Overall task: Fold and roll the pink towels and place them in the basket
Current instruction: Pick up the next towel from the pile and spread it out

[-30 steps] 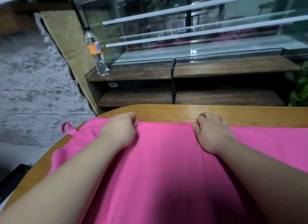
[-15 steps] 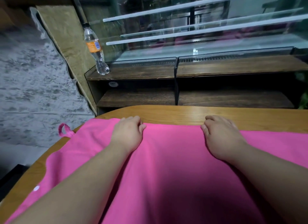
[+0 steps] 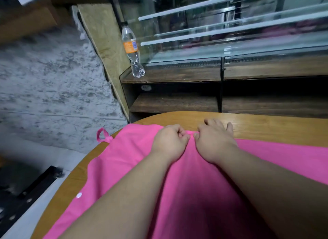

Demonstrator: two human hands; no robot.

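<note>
1. Lying spread over the wooden worktop (image 3: 269, 126), the pink towel (image 3: 186, 185) covers most of the near side and runs out of view to the right and at the bottom.
2. Its far edge stops short of the worktop's far rim, so a strip of bare wood shows beyond it.
3. A pink hanging loop (image 3: 102, 136) sticks out from the towel's far left corner, over the worktop's curved edge.
4. A small white dot (image 3: 79, 195) sits on the towel near its left edge.
5. The left hand (image 3: 168, 142) rests on the towel at the far edge, fingers curled in and thumb against them, pinching the cloth.
6. The right hand (image 3: 213, 142) is just beside it, almost touching; its thumb and forefinger nip the same edge, while the other fingers reach past the cloth onto the bare wood.
7. Both forearms lie across the towel, running back toward the camera.
8. Beyond the worktop stands a dark wooden shelf unit (image 3: 177, 103) with a glass display case (image 3: 230, 34) on top.
9. A clear plastic bottle (image 3: 132, 48) with an orange label stands upright on the unit's top board, at its left end.
10. A grey mottled wall (image 3: 44, 78) fills the left side, and a dark frame low on the left is too blurred to identify.
</note>
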